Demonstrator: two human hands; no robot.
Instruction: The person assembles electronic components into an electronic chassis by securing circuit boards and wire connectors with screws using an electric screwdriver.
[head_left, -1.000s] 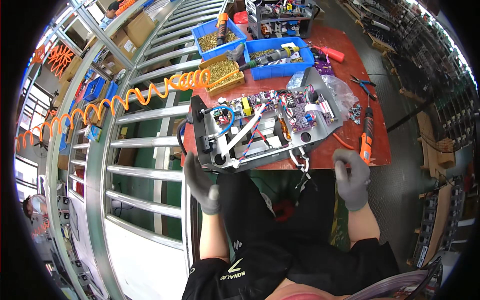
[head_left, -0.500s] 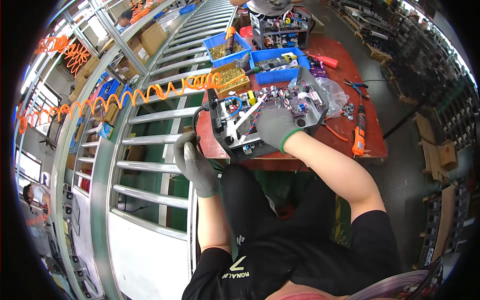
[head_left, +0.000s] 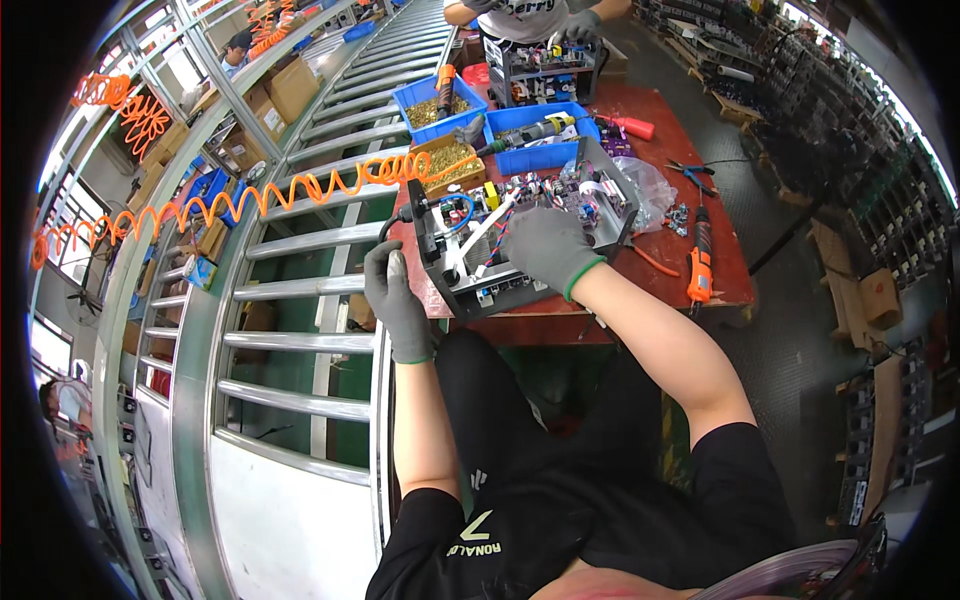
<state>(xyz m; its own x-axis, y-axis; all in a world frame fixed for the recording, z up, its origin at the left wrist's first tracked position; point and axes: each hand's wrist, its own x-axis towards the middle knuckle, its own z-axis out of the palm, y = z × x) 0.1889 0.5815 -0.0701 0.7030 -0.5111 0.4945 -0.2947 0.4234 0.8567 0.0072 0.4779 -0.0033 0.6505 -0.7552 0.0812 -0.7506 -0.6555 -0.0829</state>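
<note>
An open metal chassis (head_left: 500, 292) packed with circuit boards, wires and a white strip sits at the near edge of the red table (head_left: 722, 262). My right hand (head_left: 548, 245), in a grey glove with a green cuff, reaches down into it beside red and blue wires; its fingertips are hidden. A black power cable (head_left: 388, 224) is plugged into the chassis's left side. My gloved left hand (head_left: 400, 305) is closed around this cable just below the plug, thumb pressed against the fingers.
Beyond the chassis stand a blue bin (head_left: 545, 158) holding a power screwdriver and a bin of brass-coloured screws (head_left: 450, 160). Pliers (head_left: 690, 178) and an orange screwdriver (head_left: 700, 265) lie at right. A coiled orange hose (head_left: 300, 187) crosses the roller conveyor (head_left: 300, 342). A co-worker (head_left: 540, 22) stands opposite.
The view has shifted slightly, moving the table leftward and up. My left hand has risen along the cable toward the plug. My right hand stays inside the chassis. The co-worker's gloved hand now shows on the far unit.
</note>
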